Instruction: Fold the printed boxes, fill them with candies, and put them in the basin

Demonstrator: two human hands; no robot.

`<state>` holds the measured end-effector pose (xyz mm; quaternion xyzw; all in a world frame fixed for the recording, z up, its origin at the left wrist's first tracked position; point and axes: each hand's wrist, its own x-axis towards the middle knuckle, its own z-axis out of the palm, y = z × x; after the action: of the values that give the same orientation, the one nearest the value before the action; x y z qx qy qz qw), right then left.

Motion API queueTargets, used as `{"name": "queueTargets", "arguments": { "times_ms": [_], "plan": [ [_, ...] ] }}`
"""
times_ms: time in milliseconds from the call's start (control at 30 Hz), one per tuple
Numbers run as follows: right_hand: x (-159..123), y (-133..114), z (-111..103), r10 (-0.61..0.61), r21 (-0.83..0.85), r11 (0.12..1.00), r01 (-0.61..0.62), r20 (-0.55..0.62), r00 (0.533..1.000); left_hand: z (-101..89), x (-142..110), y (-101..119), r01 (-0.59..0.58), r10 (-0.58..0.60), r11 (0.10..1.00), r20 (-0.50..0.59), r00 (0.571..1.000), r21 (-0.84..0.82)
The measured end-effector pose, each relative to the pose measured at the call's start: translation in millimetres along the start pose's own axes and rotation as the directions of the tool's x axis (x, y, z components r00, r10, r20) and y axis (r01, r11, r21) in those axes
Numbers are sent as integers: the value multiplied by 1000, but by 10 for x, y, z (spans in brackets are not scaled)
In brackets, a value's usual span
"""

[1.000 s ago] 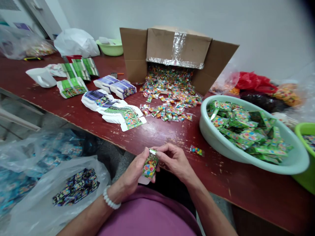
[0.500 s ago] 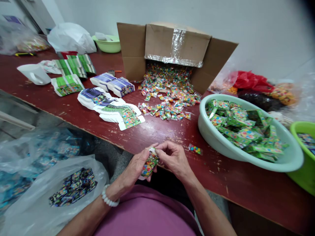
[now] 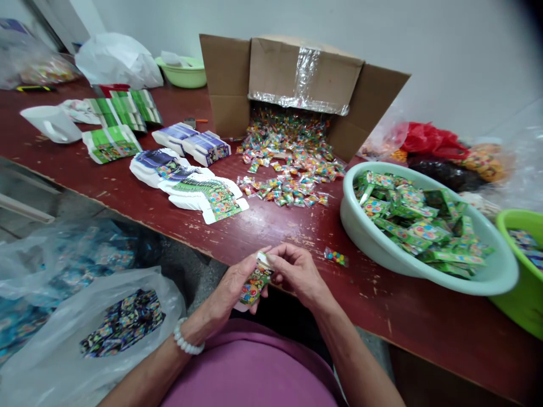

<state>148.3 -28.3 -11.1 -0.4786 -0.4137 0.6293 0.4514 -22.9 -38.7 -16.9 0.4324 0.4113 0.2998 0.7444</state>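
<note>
My left hand (image 3: 231,288) holds a small green printed carton (image 3: 254,281) at the table's front edge, fingers wrapped round it. My right hand (image 3: 297,271) pinches the carton's top flap, thumb and forefinger pressed together on it. One small candy packet (image 3: 336,257) lies on the red table (image 3: 424,322) just right of my right hand. A fan of flat unfolded cartons (image 3: 207,195) lies beyond my hands. Further back, a heap of candy packets (image 3: 292,164) spills from a cardboard box (image 3: 297,85) lying on its side.
A pale green basin (image 3: 382,249) at the right holds several folded green cartons. A bright green basin (image 3: 524,305) sits at the far right edge. Stacks of flat cartons (image 3: 114,144) and a white scoop (image 3: 51,123) lie at left. Plastic bags (image 3: 97,333) of packets sit below the table at left.
The carton has tilted and dropped slightly in my left hand while my right fingers stay on its top flap. The view has shifted a little to the right.
</note>
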Motion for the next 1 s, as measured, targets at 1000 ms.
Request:
{"name": "queueTargets", "arguments": {
  "times_ms": [1000],
  "plan": [
    [-45, -80, -103, -424, -604, 619, 503, 282, 861, 31, 31, 20, -26, 34, 998, -125, 992, 63]
  ]
}}
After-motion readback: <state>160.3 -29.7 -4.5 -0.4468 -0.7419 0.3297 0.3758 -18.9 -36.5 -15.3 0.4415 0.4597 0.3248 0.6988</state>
